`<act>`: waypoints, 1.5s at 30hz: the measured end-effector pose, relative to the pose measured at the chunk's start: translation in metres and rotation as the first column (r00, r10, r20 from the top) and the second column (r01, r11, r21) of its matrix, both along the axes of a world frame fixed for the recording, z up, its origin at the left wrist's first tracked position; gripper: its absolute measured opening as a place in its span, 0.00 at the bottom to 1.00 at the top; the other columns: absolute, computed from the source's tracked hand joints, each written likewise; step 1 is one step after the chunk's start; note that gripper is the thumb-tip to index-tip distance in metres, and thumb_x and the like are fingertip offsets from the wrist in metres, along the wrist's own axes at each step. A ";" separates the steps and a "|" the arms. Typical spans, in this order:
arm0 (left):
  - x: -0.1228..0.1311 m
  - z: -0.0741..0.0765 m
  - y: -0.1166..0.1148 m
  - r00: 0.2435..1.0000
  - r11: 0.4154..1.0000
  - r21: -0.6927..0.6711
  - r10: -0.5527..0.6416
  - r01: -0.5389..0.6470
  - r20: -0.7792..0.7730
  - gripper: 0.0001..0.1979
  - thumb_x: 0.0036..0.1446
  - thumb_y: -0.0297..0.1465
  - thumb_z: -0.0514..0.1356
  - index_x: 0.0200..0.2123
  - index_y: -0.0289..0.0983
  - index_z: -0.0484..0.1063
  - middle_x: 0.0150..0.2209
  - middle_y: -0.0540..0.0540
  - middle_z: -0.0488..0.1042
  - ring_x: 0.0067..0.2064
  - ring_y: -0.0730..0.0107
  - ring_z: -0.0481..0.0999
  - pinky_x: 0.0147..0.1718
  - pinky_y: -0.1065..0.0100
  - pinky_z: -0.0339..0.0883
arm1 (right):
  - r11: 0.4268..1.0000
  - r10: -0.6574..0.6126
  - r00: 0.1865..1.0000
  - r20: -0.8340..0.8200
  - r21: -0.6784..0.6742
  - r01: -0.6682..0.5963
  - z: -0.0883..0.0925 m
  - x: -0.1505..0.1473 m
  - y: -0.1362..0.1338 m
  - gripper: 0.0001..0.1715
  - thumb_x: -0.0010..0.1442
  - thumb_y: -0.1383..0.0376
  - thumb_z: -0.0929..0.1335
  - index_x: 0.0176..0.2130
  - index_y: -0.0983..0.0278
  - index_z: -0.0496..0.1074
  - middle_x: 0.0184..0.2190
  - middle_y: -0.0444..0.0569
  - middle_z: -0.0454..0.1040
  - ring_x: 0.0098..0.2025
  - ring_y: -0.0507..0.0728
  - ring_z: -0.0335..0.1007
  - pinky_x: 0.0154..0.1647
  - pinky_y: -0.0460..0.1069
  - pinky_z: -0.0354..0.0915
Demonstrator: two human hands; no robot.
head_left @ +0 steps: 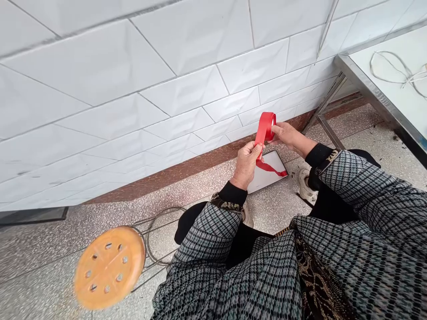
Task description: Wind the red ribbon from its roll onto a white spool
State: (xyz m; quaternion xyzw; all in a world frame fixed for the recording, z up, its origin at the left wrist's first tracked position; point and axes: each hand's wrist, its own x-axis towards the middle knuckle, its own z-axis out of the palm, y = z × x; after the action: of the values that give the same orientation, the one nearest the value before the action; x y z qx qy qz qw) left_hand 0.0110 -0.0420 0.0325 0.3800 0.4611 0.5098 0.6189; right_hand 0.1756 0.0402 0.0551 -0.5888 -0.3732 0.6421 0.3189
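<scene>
My right hand (283,134) is closed on a roll of red ribbon (266,124), with the thumb at its core. A length comes off the roll down to my left hand (246,161), whose thumb and fingers pinch it. Below that pinch a loose tail of ribbon (271,169) hangs, and its crumpled end shows against a white panel (263,180) with a dark edge on the floor. Whether the tail touches the panel I cannot tell.
An orange round stool (108,269) with a wire frame stands at lower left. To the right is a metal-edged table (376,95) bearing a coiled white cable (405,78). A white tiled wall (156,100) runs ahead. My shoes (306,189) rest on the speckled floor.
</scene>
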 end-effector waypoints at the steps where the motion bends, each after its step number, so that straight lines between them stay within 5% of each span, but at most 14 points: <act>1: 0.000 0.001 -0.001 1.000 1.000 -0.022 -0.013 0.013 0.019 0.20 0.63 0.47 0.76 0.33 0.38 0.76 0.20 0.59 0.62 0.21 0.79 0.62 0.24 0.72 0.65 | 0.999 -0.008 0.999 -0.054 -0.042 0.006 0.004 0.000 -0.002 0.17 0.79 0.72 0.67 0.36 0.66 0.77 0.27 0.51 0.81 0.27 0.53 0.77 0.31 0.44 0.76; 8: 0.002 -0.001 -0.001 0.997 0.997 -0.056 -0.047 0.043 -0.062 0.23 0.60 0.52 0.75 0.34 0.39 0.76 0.17 0.60 0.59 0.19 0.79 0.54 0.20 0.71 0.53 | 0.948 -0.074 0.942 -0.326 -0.316 -0.034 0.013 -0.005 -0.010 0.23 0.87 0.64 0.65 0.37 0.64 0.76 0.25 0.50 0.80 0.24 0.52 0.73 0.29 0.43 0.74; 17: -0.003 -0.003 0.004 0.967 0.994 0.064 -0.073 0.091 -0.244 0.20 0.59 0.48 0.73 0.27 0.38 0.77 0.19 0.54 0.67 0.24 0.74 0.63 0.26 0.68 0.58 | 0.894 -0.077 0.906 -0.416 -0.430 -0.121 0.001 -0.004 -0.011 0.18 0.87 0.60 0.65 0.46 0.63 0.79 0.25 0.48 0.80 0.24 0.53 0.72 0.25 0.43 0.73; 22: -0.002 -0.005 0.006 0.922 0.997 0.081 0.035 -0.004 -0.386 0.12 0.61 0.33 0.72 0.28 0.38 0.76 0.25 0.51 0.75 0.28 0.73 0.70 0.31 0.68 0.66 | 0.895 -0.085 0.897 -0.434 -0.428 -0.122 0.001 -0.002 -0.011 0.17 0.87 0.60 0.66 0.45 0.63 0.79 0.26 0.47 0.80 0.22 0.51 0.70 0.26 0.43 0.73; 25: -0.001 -0.008 0.007 0.911 0.993 0.097 0.099 -0.065 -0.401 0.07 0.61 0.27 0.72 0.38 0.38 0.78 0.24 0.54 0.75 0.26 0.73 0.72 0.30 0.68 0.68 | 0.894 -0.055 0.894 -0.444 -0.420 -0.154 0.002 0.000 -0.010 0.19 0.87 0.60 0.65 0.44 0.63 0.79 0.25 0.46 0.79 0.22 0.51 0.70 0.26 0.42 0.73; 30: -0.004 -0.012 0.006 0.907 0.983 0.185 0.070 0.009 -0.414 0.25 0.62 0.24 0.72 0.62 0.40 0.79 0.24 0.56 0.77 0.26 0.71 0.77 0.33 0.67 0.74 | 0.875 0.022 0.880 -0.475 -0.417 -0.247 -0.001 0.006 -0.007 0.17 0.87 0.58 0.67 0.45 0.63 0.78 0.25 0.46 0.79 0.21 0.51 0.70 0.23 0.42 0.72; 37: -0.013 -0.007 0.012 0.958 0.989 0.098 -0.084 0.114 -0.274 0.26 0.58 0.31 0.75 0.59 0.37 0.79 0.22 0.58 0.75 0.21 0.74 0.71 0.27 0.70 0.69 | 0.890 0.063 0.916 -0.395 -0.393 -0.231 0.002 0.006 -0.015 0.23 0.87 0.55 0.65 0.44 0.64 0.81 0.25 0.48 0.80 0.22 0.52 0.72 0.24 0.43 0.73; 43: -0.021 0.000 0.012 0.976 0.983 0.007 -0.181 0.183 -0.122 0.30 0.53 0.39 0.77 0.57 0.37 0.76 0.26 0.58 0.78 0.18 0.78 0.70 0.22 0.72 0.63 | 0.959 0.209 0.949 -0.236 -0.142 -0.246 0.012 0.007 -0.021 0.02 0.75 0.67 0.75 0.45 0.62 0.83 0.34 0.50 0.86 0.33 0.56 0.80 0.32 0.46 0.78; 45: -0.022 0.000 0.013 0.976 0.980 -0.009 -0.197 0.197 -0.097 0.31 0.51 0.40 0.78 0.56 0.37 0.76 0.27 0.57 0.79 0.19 0.78 0.71 0.23 0.71 0.64 | 0.966 0.245 0.951 -0.186 -0.039 -0.257 0.011 0.009 -0.021 0.04 0.72 0.70 0.76 0.46 0.62 0.84 0.37 0.50 0.87 0.38 0.57 0.82 0.34 0.45 0.78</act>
State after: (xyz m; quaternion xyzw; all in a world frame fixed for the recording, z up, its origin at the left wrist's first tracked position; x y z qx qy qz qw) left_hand -0.0105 -0.0295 0.0328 0.4484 0.4506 0.4271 0.6430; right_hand 0.1844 0.0193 0.0662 -0.4858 -0.3944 0.7394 0.2484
